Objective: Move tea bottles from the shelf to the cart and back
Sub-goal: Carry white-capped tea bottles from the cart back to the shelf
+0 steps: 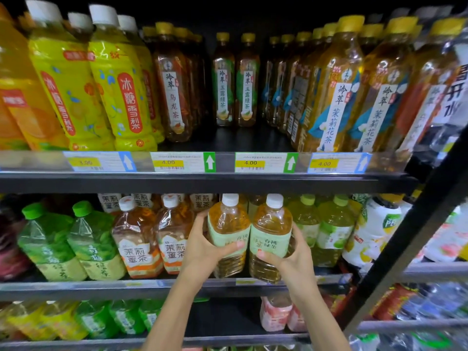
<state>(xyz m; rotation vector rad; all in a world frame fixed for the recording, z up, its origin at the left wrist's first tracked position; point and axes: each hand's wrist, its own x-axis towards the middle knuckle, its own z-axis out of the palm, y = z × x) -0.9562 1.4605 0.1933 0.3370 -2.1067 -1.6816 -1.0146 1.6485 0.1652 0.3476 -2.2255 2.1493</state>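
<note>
Two white-capped tea bottles with pale green labels stand side by side at the front of the middle shelf (157,287). My left hand (205,245) grips the left tea bottle (228,224) around its label, thumb across the front. My right hand (291,252) grips the right tea bottle (272,224) the same way from its right side. Both bottles are upright, their bases at the shelf's front edge. No cart is in view.
Jasmine honey tea bottles (138,239) and green-capped bottles (50,239) stand to the left, lime-capped bottles (334,224) to the right. The upper shelf (202,179) carries more bottles and price tags. A black upright post (410,234) slants down the right side.
</note>
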